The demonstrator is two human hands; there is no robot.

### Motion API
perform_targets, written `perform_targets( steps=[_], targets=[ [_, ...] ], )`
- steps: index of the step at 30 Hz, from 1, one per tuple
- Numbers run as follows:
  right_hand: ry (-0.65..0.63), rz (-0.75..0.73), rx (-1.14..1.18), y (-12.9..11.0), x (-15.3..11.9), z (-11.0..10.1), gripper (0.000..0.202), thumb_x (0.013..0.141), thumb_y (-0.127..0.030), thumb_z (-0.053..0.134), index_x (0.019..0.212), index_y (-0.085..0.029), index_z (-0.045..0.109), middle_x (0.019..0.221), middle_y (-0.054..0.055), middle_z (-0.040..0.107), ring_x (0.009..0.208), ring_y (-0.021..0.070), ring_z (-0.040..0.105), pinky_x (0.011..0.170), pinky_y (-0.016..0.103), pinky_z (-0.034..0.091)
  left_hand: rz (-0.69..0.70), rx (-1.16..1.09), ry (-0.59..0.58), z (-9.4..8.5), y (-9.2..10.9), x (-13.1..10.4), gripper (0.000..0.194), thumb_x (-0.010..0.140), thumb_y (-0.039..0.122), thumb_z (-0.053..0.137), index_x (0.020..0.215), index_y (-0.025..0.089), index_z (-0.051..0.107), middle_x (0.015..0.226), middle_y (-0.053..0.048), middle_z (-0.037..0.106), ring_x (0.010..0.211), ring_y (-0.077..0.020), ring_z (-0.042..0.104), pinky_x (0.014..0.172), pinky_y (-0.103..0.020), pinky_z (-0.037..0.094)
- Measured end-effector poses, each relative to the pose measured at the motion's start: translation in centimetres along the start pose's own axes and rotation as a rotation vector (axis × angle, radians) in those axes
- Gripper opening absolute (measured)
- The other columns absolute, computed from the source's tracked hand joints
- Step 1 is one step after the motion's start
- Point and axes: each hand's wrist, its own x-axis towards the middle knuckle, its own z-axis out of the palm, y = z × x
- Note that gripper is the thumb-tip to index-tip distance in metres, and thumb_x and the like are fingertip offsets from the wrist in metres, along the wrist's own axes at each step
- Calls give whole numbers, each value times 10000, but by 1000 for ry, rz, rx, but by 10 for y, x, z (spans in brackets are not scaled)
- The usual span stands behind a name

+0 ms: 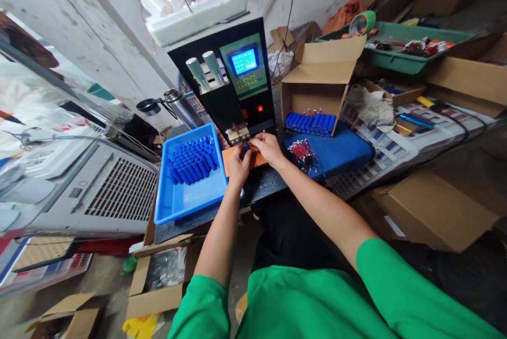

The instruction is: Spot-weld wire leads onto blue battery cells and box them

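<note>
L hand [240,163] & R hand [266,148]: fingers bent in close over orange block [258,159] nr desk's [263,186] front edge; can't tell what's pinched. Prob. blue cell [246,146] betw. them, mostly hidden; direction & long axis unclear. Best: hold steady, fingertips clear of machine head [237,133]. Blue tray [198,201] at desk's L edge.

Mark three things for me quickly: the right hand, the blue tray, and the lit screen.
Right hand [269,148]: head view, on the back of the hand.
Blue tray [190,195]: head view, on its bare floor.
Lit screen [244,62]: head view, mid-display.
</note>
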Motion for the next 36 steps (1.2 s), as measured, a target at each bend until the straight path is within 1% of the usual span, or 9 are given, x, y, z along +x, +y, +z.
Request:
perform_targets(
  steps=[4, 9, 12, 16, 19, 25, 32, 36],
  targets=[
    [-26, -5, -51, 6, 3, 7, 171, 757, -354, 637, 723, -187, 645, 693, 2, 654, 698, 166, 610, 677, 277, 500, 11, -5, 12, -1, 0, -2, 324, 911, 291, 582, 1207, 172, 639, 1064, -83, 740, 968, -209, 691, 929, -361, 548],
    [-27, -36, -93, 2, 0, 7, 143, 755, -331, 633, 726, -192, 644, 730, 18, 678, 720, 180, 622, 684, 280, 482, 0, 35, 36, -1, 2, -2, 333, 909, 300, 582, 1206, 168, 654, 1063, -89, 737, 952, -213, 683, 919, -365, 546],
    [-28, -47, -126, 0, -1, 7, 132, 759, -317, 630, 725, -191, 645, 747, 30, 693, 745, 191, 634, 708, 290, 482, 1, 33, 31, -1, 3, -2, 332, 907, 296, 577, 1203, 170, 659, 1059, -88, 738, 951, -215, 679, 917, -369, 546],
    [-30, -50, -170, 0, -1, 6, 119, 770, -298, 620, 726, -191, 647, 755, 34, 705, 759, 193, 641, 716, 287, 485, 11, 16, 22, -2, 6, -2, 330, 908, 283, 569, 1207, 176, 658, 1034, -73, 743, 912, -200, 676, 894, -346, 549],
    [-38, -50, -173, -1, 0, 5, 119, 767, -297, 617, 727, -189, 645, 755, 31, 704, 751, 188, 638, 714, 284, 483, 8, 19, 24, -2, 6, -2, 318, 905, 274, 570, 1194, 175, 660, 1046, -73, 742, 930, -201, 680, 903, -343, 546],
    [-49, -53, -179, -2, 1, 6, 121, 761, -295, 607, 719, -186, 639, 745, 29, 698, 742, 188, 633, 711, 288, 479, -8, 11, 31, -1, 3, -2, 300, 915, 296, 578, 1178, 181, 665, 1107, -83, 739, 997, -219, 684, 954, -374, 541],
    [-57, -61, -185, -1, 1, 7, 126, 785, -292, 605, 734, -187, 652, 762, 32, 713, 756, 187, 638, 699, 275, 482, 17, 6, 30, 0, 3, -2, 286, 928, 297, 570, 1173, 185, 667, 1031, -62, 742, 929, -205, 685, 889, -354, 560],
    [-63, -68, -170, -1, 1, 6, 134, 785, -296, 607, 734, -182, 655, 757, 36, 706, 746, 182, 630, 692, 272, 476, 27, -5, 36, 0, 3, -2, 285, 921, 281, 578, 1173, 183, 665, 1048, -69, 744, 946, -214, 691, 902, -361, 555]
  ],
)
